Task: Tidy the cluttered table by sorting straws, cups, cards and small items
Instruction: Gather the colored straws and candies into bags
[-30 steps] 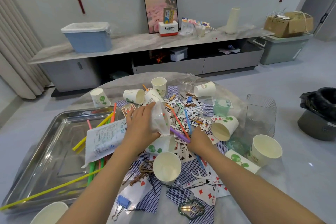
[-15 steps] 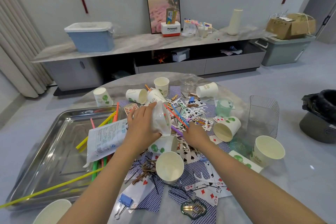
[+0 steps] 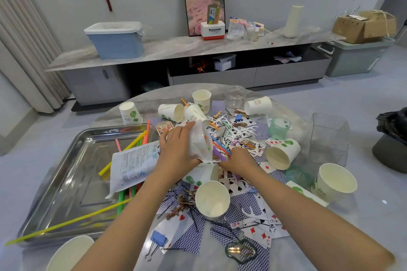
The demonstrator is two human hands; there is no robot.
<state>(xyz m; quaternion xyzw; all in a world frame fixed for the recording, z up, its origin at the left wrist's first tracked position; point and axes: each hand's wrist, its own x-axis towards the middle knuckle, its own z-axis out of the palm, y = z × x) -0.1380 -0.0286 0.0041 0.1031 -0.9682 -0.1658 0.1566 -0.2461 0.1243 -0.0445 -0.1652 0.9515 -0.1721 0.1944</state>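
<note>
Since before, right hand (image 3: pixel 239 159) has slid closer to the see-through plastic bag (image 3: pixel 200 141), fingers curled on colourful plastic straws (image 3: pixel 220 148). Left hand (image 3: pixel 176 149) grips that bag above the cluttered table.

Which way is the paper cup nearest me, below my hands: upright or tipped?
Upright: the paper cup stands on the cards, open mouth up, and looks empty.

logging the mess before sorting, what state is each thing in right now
left hand: holding the plastic bag
right hand: gripping straws
tray: holds straws and a printed packet
front cup: upright, empty
right cup: upright
cup by cards: on its side
jar: upright, no lid
binder clip: lying on the table
</note>
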